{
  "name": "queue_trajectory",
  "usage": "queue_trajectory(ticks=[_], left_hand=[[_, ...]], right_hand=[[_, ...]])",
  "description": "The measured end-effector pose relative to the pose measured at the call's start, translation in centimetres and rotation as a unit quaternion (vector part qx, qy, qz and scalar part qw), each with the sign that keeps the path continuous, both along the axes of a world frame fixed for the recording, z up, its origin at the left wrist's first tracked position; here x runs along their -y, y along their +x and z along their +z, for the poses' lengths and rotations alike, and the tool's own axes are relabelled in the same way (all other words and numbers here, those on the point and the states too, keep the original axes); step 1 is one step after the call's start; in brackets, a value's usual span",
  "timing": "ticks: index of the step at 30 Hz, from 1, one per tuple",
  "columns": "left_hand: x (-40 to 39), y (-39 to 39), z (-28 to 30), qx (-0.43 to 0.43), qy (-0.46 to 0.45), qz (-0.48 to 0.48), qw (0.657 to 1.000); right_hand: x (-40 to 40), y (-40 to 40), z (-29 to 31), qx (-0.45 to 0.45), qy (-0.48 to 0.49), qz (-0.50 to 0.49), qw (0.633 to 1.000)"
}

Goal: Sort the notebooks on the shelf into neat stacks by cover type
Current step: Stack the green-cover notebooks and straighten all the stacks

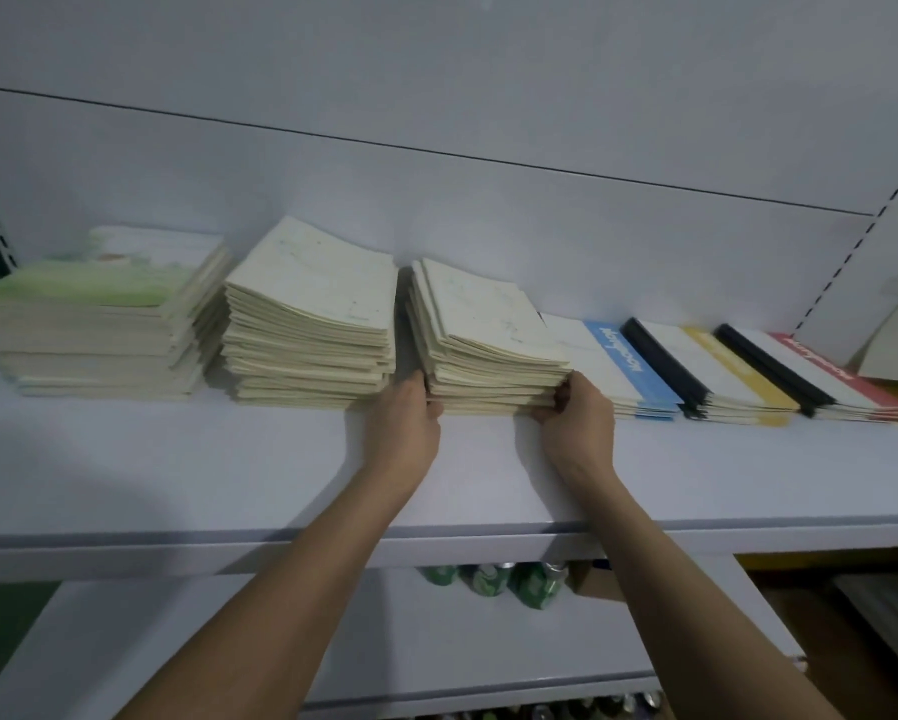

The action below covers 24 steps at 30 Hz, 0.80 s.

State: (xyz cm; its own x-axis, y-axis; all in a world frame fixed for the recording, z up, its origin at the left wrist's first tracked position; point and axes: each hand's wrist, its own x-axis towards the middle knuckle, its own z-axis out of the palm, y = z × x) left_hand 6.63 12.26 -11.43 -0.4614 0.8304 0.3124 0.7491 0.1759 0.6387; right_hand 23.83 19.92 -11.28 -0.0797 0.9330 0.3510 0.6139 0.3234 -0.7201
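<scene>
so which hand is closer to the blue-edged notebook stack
Right. The right hand grips the near right corner of the cream stack, right beside the blue-edged notebook stack. The left hand is at that cream stack's far side.

Both hands (493,407) gripping cream stack (488,335) (sideways)

Six piles of notebooks sat in a row on the white shelf (176,459): a green-cover stack (103,335) far left, two tall cream stacks (311,314) (488,335) mid-shelf, then low blue (628,371), yellow (727,376) and red (831,376) piles, the last two with black spines.
</scene>
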Motion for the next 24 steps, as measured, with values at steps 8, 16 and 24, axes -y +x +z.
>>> queue_trajectory(ticks=[8,16,24], left_hand=[[0.7,1.3,0.8,0.003,-0.014,0.027,1.000],[5.2,10.2,1.9,-0.032,0.149,-0.049,0.987],[-9.3,16.6,5.4,-0.356,-0.133,-0.173,0.908]], right_hand=[[1.4,1.4,1.5,-0.015,-0.060,0.109,0.992],[-3.3,12.1,5.8,0.030,0.004,0.139,0.990],[-10.6,14.1,5.9,0.407,0.025,0.252,0.878]])
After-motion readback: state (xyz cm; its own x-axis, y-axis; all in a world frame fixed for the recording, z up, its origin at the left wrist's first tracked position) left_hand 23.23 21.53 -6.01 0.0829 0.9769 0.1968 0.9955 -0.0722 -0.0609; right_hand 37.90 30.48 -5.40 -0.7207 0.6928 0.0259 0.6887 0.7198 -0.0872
